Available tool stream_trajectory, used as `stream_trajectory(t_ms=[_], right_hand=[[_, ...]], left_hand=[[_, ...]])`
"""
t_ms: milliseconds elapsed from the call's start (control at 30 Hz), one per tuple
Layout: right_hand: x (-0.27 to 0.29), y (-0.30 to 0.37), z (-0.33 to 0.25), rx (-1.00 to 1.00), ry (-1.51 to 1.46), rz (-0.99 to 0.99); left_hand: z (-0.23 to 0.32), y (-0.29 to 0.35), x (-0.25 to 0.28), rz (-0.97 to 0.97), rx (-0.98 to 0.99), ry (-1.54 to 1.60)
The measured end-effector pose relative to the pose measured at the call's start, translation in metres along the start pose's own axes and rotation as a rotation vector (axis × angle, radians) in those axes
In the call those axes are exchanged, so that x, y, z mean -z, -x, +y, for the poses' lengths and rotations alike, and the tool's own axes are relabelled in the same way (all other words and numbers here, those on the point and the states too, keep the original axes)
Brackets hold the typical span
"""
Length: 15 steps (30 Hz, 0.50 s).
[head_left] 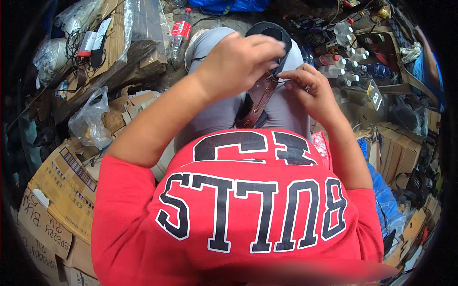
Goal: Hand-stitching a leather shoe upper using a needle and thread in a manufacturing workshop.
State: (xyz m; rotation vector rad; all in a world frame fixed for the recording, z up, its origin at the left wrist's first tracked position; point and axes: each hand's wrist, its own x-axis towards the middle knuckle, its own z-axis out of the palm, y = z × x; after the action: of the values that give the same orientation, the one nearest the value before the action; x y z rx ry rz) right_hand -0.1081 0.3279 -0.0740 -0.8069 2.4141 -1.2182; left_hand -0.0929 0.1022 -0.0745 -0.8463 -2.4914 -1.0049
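Note:
Between my knees, across the grey trousers, rests a brown leather shoe [260,99] with a dark opening and pale stitching or lacing along its side. My left hand [243,58] hovers over the far part of the shoe, fingers bent and closed together; whatever they pinch is too small or hidden to name. On the shoe's right side, my right hand [312,88] has thumb and fingers drawn together around a thin lace [282,80] that runs to the shoe. A black rounded piece [267,29], perhaps a sole or another shoe part, lies beyond.
A clear bottle with a red label [181,31] stands at the far left, near stacked cardboard [102,45]. Several plastic bottles [346,59] lie at the far right. A clear plastic bag [93,121] and a yellow-brown box [64,183] sit left; folded cartons [398,148] sit right.

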Motion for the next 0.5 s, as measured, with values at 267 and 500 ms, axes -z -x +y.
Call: stream_trajectory(t_ms=[267,500], right_hand=[[0.014,-0.003,-0.006,-0.084,-0.121,-0.137],[0.011,0.005,-0.005,0.103,0.171,-0.027]], left_hand=[[-0.029,-0.053,0.007,-0.52,0.016,0.027],[-0.046,-0.059,0.007,-0.824,0.159,0.315]])
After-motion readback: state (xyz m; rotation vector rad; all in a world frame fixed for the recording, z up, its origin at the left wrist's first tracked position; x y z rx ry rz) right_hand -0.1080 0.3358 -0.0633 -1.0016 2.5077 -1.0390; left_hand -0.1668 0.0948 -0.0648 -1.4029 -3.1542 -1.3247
